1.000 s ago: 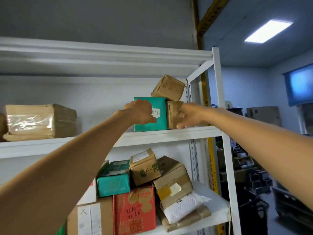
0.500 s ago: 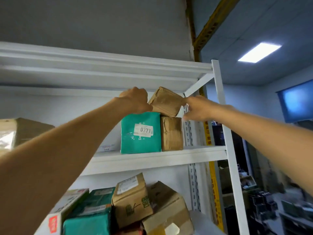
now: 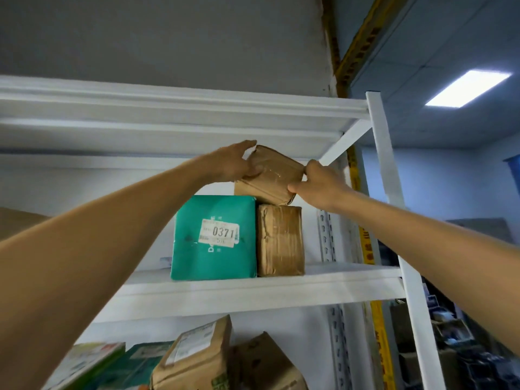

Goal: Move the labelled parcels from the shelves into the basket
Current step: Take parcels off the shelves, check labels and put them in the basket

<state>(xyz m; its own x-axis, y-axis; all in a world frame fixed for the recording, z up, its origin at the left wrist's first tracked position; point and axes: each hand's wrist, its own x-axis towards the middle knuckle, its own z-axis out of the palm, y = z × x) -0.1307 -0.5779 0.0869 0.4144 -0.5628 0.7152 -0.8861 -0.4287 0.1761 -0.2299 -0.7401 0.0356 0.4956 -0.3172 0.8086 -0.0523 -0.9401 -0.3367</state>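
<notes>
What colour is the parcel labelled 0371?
The parcel is teal green; the head view shows it.

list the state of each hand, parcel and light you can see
tilted brown parcel, held between both hands, above the other two
left hand, grips its left corner
right hand, pinches its right corner
teal parcel 0371, upright on the shelf, label facing out
upright brown parcel, standing beside the teal one, touching it
ceiling light, on
</notes>
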